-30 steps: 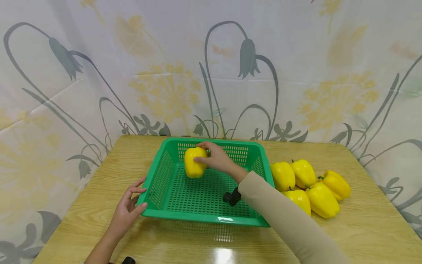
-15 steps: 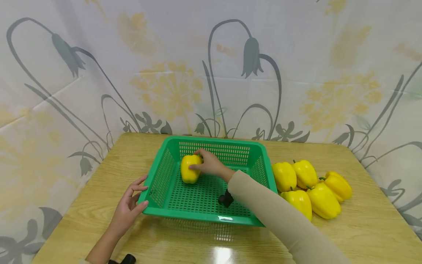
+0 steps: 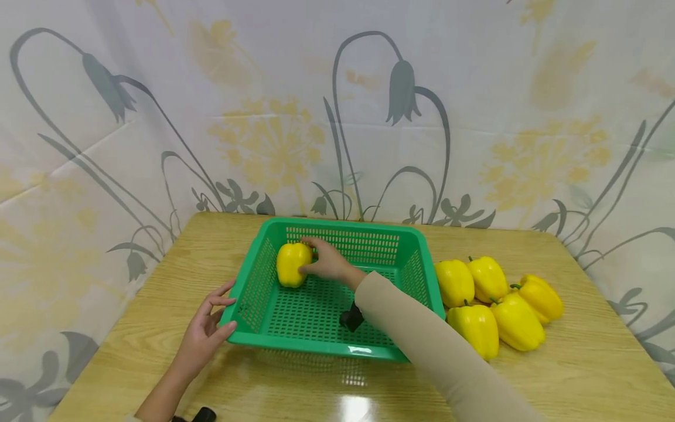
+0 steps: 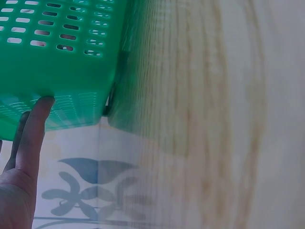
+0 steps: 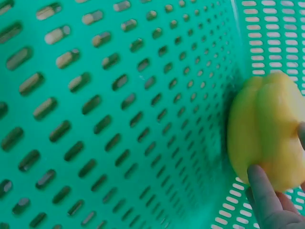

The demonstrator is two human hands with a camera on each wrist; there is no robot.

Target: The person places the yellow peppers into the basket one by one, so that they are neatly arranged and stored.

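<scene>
We see the right hand (image 3: 328, 262) pinching a yellow bell pepper (image 3: 292, 266), its thumb against the near side and its fingers (image 5: 267, 193) touching the skin. The pepper is inside the green basket (image 3: 316, 347), in the far left part, with its stem end upward; we cannot tell whether its base bears on the perforated floor. A black device (image 3: 351, 317) sits under the right wrist, where a beige sleeve (image 3: 422, 340) begins.

At the basket's left side, near its front corner, we find the left hand (image 3: 200, 337) with thumb and fingers spread and touching the rim; the left wrist view shows a straight finger against the outer wall. A second black device (image 3: 204, 415) lies at the left wrist.

Farther out, just beside the basket's right side, we count five more peppers (image 3: 517, 322) clustered on the wood-grained table (image 3: 590, 357). Behind the table we note a pale cloth (image 3: 211, 105) printed with drooping grey bell-shaped flowers and yellow blossoms.
</scene>
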